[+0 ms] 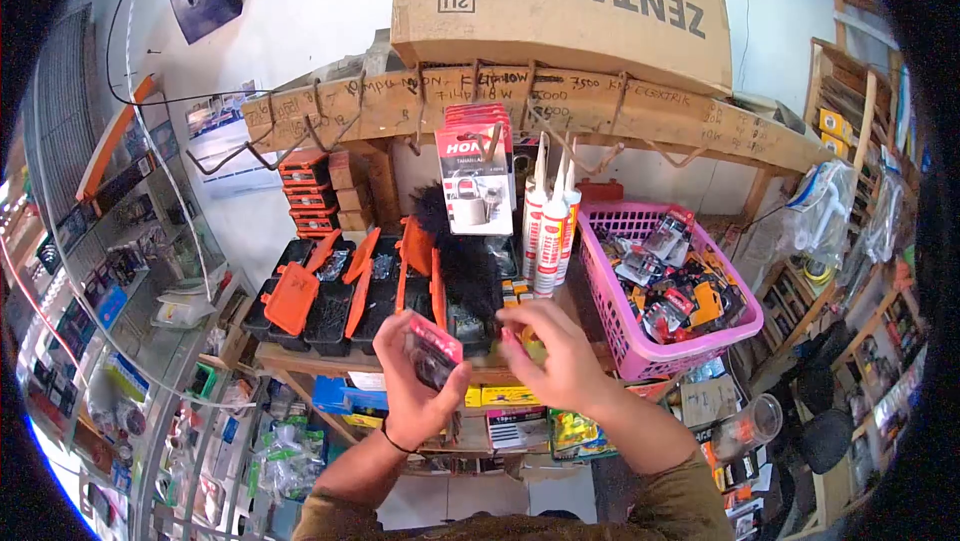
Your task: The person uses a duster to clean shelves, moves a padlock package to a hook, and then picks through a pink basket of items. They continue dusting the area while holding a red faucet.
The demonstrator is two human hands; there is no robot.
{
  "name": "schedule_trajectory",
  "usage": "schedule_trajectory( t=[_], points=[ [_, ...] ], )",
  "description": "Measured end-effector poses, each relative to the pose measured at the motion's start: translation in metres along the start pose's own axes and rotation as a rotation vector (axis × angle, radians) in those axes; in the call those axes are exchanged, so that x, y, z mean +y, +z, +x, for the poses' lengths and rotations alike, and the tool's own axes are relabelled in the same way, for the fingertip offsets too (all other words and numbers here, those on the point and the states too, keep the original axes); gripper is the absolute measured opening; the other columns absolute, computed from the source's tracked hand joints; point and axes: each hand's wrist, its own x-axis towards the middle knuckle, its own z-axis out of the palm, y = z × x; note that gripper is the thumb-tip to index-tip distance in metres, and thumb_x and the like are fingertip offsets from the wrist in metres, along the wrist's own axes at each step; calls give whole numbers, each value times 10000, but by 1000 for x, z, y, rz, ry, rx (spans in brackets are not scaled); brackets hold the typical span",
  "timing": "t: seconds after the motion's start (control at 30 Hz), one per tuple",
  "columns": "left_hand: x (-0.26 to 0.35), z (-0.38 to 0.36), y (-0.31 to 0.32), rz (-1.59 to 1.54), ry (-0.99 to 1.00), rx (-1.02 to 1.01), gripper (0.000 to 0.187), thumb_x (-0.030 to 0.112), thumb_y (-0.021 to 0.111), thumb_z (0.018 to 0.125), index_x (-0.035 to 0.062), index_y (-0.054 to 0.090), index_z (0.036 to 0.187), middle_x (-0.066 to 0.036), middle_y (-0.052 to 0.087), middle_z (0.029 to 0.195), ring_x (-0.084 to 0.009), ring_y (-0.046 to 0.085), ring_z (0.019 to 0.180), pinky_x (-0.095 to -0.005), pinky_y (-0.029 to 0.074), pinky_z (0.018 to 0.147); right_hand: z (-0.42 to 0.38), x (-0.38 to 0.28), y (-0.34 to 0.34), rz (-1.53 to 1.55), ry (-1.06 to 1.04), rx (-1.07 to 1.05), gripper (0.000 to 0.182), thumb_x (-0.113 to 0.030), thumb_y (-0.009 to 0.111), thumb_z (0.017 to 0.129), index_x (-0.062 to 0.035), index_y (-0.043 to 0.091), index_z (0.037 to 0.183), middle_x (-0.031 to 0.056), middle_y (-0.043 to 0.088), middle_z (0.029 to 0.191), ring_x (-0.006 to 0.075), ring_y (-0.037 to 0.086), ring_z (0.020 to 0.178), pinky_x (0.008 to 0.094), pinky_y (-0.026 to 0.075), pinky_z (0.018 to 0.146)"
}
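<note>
My left hand [408, 399] grips a small stack of red-and-black blister packs [434, 353], tilted upright, with the thumb along the near side. To its right, my right hand [568, 361] is closed, thumb and fingers bent toward each other. A thin pinkish-red item [513, 341] shows between those fingers, mostly hidden, and its kind is not clear. Just beyond both hands, carded padlock packs [478, 186] marked in red hang from a hook on the wooden beam.
Black bins with orange lids [292, 298] stand at the left of the shelf. White sealant tubes [550, 241] rise behind my right hand. A pink basket [655, 356] of packaged goods sits to the right. Metal hooks jut from the beam [590, 116] under a cardboard box [560, 16].
</note>
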Motion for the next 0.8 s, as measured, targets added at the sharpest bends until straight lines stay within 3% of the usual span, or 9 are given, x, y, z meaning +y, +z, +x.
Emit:
schedule_trajectory(
  t=[0.13,0.2,0.27,0.3,0.33,0.4,0.43,0.6,0.8],
  points=[
    [17,30,8,116,203,8,702,83,699,672,2,219,1177,-107,417,947,-151,474,819,-287,398,727,16,-35,-15,78,-130,-124,313,-220,581,781,-4,499,992,158,530,899,304,531,825,347,436,710],
    [27,42,11,188,309,68,727,87,720,656,-2,222,1177,-105,433,934,-157,481,818,-284,406,716,24,-45,-16,106,-140,-118,299,-240,568,803,-5,507,978,145,534,877,274,549,786,336,443,682],
    [27,51,12,206,342,119,745,116,741,641,-11,241,1178,-114,448,945,-171,495,831,-286,414,728,33,-52,-20,283,29,-207,271,-235,544,823,-10,514,970,126,533,847,239,560,732,305,447,647],
    [31,57,14,245,363,131,743,118,747,630,-16,260,1175,-120,454,959,-177,499,843,-286,415,739,37,-48,-16,287,-29,-109,244,-227,508,852,-6,525,953,102,543,761,158,548,640,266,439,591],
    [33,61,17,284,384,145,742,119,752,619,-21,279,1172,-126,460,973,-183,503,854,-287,416,749,40,-48,-18,288,-34,-108,244,-227,508,852,-6,525,953,102,543,761,158,548,640,266,439,591],
    [38,70,26,285,365,197,717,115,759,588,-31,333,1146,-143,472,988,-219,512,874,-300,416,769,51,-48,-24,573,204,-88,247,-225,476,871,4,533,943,83,546,685,94,502,580,241,422,540],
    [44,74,30,376,376,201,694,111,753,584,-32,352,1132,-149,477,986,-236,514,868,-308,418,769,56,-42,-18,554,74,58,253,-222,464,878,14,543,927,73,536,622,60,460,549,238,396,490],
    [65,103,51,546,501,288,659,121,742,589,-37,379,1116,-175,486,994,-275,515,876,-327,417,773,81,-35,-40,540,-43,115,262,-222,471,874,24,558,887,78,515,578,70,430,510,253,356,449],
    [79,123,68,591,436,315,631,178,723,627,-49,386,1110,-185,506,980,-259,525,887,-332,417,781,102,-33,-43,674,30,207,281,-235,477,866,17,539,759,78,465,500,78,424,467,276,325,422]
  ],
)
